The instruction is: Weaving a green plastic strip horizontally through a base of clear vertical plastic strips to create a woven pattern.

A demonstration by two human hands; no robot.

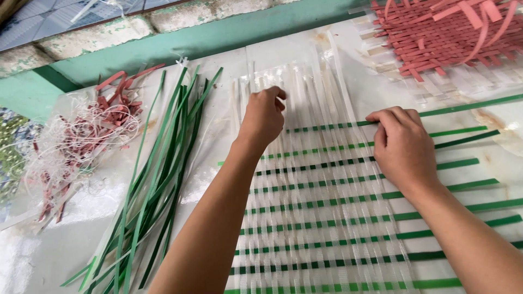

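Clear vertical strips [305, 98] are being pinched by left hand [264, 117]; topmost green strip [327, 128] is being pressed flat, aligning weave, by right hand [403, 144], fingers together.

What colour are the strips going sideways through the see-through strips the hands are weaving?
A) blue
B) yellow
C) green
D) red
C: the left hand and right hand rest on a mat of clear strips crossed by green strips; a red woven mat lies apart, at the far right.

White table [490, 122], clear-and-green woven mat [327, 218], loose green strips [158, 179], red woven mat [447, 32], red scraps [103, 117]
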